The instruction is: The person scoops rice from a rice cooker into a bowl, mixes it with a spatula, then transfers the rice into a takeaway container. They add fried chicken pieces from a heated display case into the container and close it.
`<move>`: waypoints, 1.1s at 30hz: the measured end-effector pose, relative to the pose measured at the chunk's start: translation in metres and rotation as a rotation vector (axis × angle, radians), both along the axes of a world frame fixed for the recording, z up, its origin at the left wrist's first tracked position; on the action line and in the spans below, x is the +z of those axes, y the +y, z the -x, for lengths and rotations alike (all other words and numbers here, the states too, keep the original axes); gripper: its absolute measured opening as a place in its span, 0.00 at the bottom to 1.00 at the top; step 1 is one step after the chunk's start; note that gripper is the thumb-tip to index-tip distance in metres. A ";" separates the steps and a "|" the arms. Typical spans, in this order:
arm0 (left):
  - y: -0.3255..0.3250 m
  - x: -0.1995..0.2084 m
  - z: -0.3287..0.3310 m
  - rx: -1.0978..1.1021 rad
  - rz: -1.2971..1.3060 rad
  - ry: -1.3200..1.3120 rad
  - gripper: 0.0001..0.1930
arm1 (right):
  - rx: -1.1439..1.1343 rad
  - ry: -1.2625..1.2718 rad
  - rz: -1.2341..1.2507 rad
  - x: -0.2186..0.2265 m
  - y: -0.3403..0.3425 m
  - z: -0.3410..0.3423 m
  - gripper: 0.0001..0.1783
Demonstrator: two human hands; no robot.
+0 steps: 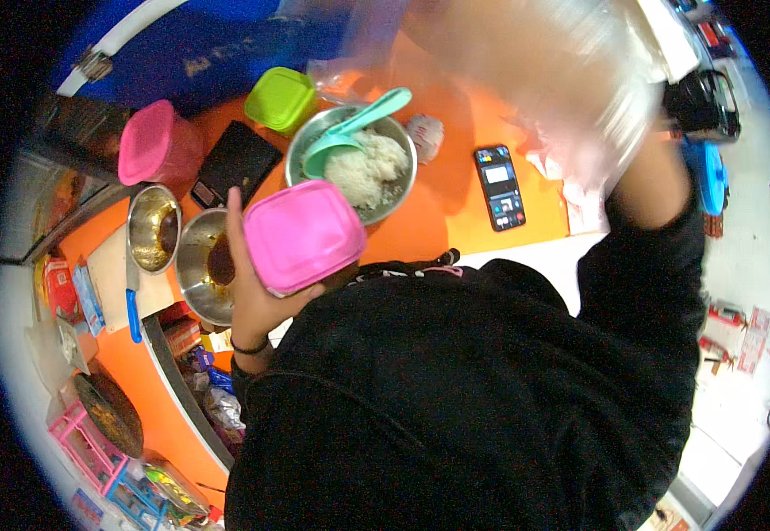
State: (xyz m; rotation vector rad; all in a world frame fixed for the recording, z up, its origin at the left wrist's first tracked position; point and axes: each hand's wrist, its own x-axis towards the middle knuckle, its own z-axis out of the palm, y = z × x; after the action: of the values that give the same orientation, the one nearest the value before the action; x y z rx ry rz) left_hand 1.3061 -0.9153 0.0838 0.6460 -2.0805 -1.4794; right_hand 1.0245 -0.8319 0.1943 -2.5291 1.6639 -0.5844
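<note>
My left hand (265, 308) is wrapped round a square pink lidded container (305, 234), its thumb side along the left edge, above the table's near edge. Just beyond it stands a metal bowl (301, 157) of white clumpy food that looks like cooked rice (363, 177). A mint-green serving spoon (363, 124) rests in that bowl. Close to the camera at the upper right, my right hand (527, 62) is smeared by motion. Clear plastic (619, 124) shows around it and the wrist; whether the fingers grip anything cannot be made out.
On the orange table are a green-lidded box (281, 99), a pink-lidded container (148, 142), a black kitchen scale (234, 164), two metal bowls with dark sauce (153, 230), a blue-handled knife (134, 314) and a phone (500, 188). A black jug (704, 104) stands right.
</note>
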 end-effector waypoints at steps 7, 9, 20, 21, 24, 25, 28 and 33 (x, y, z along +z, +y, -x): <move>0.018 -0.021 0.038 -0.108 -0.152 -0.038 0.69 | -0.051 -0.393 -0.322 -0.063 0.015 -0.069 0.38; 0.018 -0.023 0.037 -0.117 -0.206 0.010 0.69 | -0.064 -0.437 -0.370 -0.069 0.016 -0.070 0.36; 0.006 -0.021 0.029 0.010 0.118 -0.183 0.63 | -0.565 -0.729 -0.157 -0.097 0.029 -0.012 0.20; 0.001 -0.020 0.029 0.045 0.266 -0.245 0.62 | -0.630 -0.772 -0.149 -0.099 0.029 -0.010 0.19; -0.008 -0.023 0.038 0.105 0.600 -0.355 0.57 | -0.858 -1.029 -0.119 -0.107 0.035 -0.016 0.19; -0.009 -0.025 0.042 0.122 0.638 -0.369 0.57 | -0.843 -1.120 0.004 -0.112 0.036 -0.022 0.20; -0.009 -0.029 0.055 0.146 0.725 -0.392 0.56 | -0.913 -1.333 0.094 -0.130 0.045 -0.052 0.24; -0.012 -0.032 0.067 0.147 0.763 -0.388 0.53 | -0.710 -1.652 -0.284 -0.152 0.066 -0.072 0.29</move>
State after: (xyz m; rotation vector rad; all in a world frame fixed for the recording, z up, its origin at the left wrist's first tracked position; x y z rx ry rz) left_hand 1.2388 -0.9273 0.0513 0.7759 -2.5707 -0.4114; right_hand 1.0967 -0.7658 0.0423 -0.4888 1.4504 -1.6006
